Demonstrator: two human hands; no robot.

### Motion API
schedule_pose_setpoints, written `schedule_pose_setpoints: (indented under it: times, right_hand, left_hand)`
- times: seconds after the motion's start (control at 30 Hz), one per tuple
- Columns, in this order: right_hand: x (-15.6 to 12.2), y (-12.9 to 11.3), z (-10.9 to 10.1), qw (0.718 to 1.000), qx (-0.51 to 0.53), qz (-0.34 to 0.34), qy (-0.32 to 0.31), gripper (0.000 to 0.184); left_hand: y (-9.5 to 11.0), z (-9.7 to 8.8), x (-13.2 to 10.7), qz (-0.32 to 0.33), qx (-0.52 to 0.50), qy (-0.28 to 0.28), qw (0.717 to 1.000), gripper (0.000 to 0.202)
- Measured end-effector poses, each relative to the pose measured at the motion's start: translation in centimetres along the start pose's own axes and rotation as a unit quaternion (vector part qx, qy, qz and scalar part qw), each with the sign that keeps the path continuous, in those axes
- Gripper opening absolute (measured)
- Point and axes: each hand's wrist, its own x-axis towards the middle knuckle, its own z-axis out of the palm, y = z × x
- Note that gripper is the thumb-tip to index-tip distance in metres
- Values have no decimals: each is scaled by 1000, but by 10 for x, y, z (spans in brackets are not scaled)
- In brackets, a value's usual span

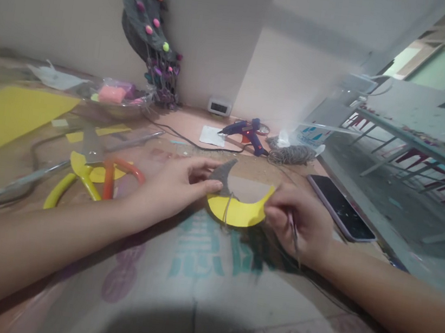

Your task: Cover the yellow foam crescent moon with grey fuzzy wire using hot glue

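A yellow crescent cutout (pixel 241 214) is held between both hands. Grey yarn (pixel 223 177) covers its left horn, and a loose strand loops around the yellow part beside it. My left hand (pixel 188 181) grips the wrapped horn between thumb and fingers. At the bare right tip, my right hand (pixel 301 220) is closed with its fingertips pinching the crescent. A grey strand passes through the right fist and trails down toward the lower right. The palm side of the right hand is hidden.
Scissors with yellow and orange handles (pixel 109 180) lie at left, near yellow sheet material (pixel 11 119). Behind stand a blue glue gun (pixel 247 131), a grey yarn bundle (pixel 293 155) and a small digital clock (pixel 219 106). A phone (pixel 342 207) lies right; a decorated grey crescent (pixel 147 20) hangs behind.
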Motion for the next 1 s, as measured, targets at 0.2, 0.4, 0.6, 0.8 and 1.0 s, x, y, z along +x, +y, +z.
schedule_pose_setpoints:
  times: [0.2, 0.4, 0.6, 0.8, 1.0]
  right_hand:
    - [7, 30, 8, 964, 4, 198, 177, 26]
    - [14, 21, 12, 959, 99, 263, -34, 28]
    - [14, 9, 12, 942, 178, 221, -177, 38]
    - [17, 8, 10, 946, 126, 198, -224, 30]
    - [13, 11, 15, 947, 126, 197, -221, 27]
  left_hand:
    - [4, 0, 0, 7, 1, -10, 1000, 30]
    - [1, 2, -1, 13, -5, -43, 999, 25]
    - [-3, 5, -3, 32, 14, -73, 997, 26]
    - [-4, 5, -4, 48, 38, -63, 996, 25]
    - [-4, 6, -3, 64, 19, -75, 995, 25]
